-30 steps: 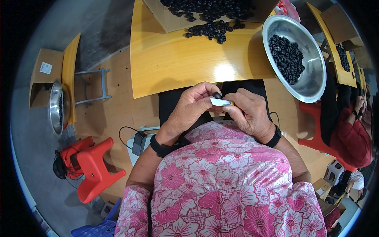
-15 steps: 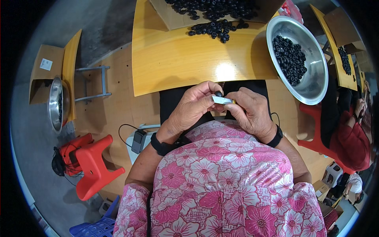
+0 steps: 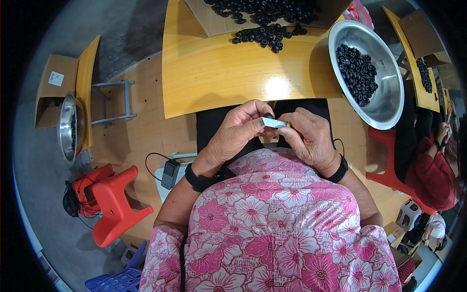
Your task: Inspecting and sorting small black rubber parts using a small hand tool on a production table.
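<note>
In front of my lap, my left hand (image 3: 236, 130) pinches a small round black part (image 3: 268, 116) between thumb and fingers. My right hand (image 3: 312, 135) is closed on a small knife with a flat silvery blade (image 3: 275, 123); a bit of yellow shows at its grip, the rest lies under my fingers. The blade points left, its end against or just in front of the black part and close to my left thumb. Whether it cuts in cannot be seen.
A yellow table (image 3: 219, 78) stands ahead, bearing a cardboard box (image 3: 214, 24) and loose black parts (image 3: 265, 36). A metal bowl (image 3: 391, 92) of such parts sits at its right end. Red stools (image 3: 116, 204) stand left; a person in red (image 3: 433, 170) sits at right.
The blade has shifted very slightly, and less of the black part shows above it. Both hands keep nearly the same place and hold.
</note>
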{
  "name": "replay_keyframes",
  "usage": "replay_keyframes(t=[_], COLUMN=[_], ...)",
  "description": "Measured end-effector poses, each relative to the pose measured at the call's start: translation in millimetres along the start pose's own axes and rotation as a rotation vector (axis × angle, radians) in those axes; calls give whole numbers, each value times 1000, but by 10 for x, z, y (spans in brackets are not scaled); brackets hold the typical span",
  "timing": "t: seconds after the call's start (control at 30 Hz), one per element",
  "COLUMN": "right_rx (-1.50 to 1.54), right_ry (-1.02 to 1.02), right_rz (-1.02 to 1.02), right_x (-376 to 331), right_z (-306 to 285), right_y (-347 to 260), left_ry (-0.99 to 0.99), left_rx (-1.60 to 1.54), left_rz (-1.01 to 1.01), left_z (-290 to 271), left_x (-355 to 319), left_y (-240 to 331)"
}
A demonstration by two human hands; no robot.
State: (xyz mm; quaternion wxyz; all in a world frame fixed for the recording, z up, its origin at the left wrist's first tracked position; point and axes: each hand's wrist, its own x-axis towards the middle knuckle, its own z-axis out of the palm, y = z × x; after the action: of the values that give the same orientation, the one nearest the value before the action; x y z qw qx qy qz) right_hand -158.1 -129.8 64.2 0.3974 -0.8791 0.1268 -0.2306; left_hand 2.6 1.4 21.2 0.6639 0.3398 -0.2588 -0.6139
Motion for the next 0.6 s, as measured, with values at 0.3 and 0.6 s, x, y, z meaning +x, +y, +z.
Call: replay_keyframes(t=[0.3,0.6], right_rx=[2,11], right_ry=[-5,-25], right_rz=[-3,-3], right_x=[-13,-19], right_z=[13,16], right_y=[20,26], left_ry=[9,14], left_rx=[39,71], left_rz=[-35,-45], left_z=[21,17], left_x=[-20,-24], left_y=[49,35])
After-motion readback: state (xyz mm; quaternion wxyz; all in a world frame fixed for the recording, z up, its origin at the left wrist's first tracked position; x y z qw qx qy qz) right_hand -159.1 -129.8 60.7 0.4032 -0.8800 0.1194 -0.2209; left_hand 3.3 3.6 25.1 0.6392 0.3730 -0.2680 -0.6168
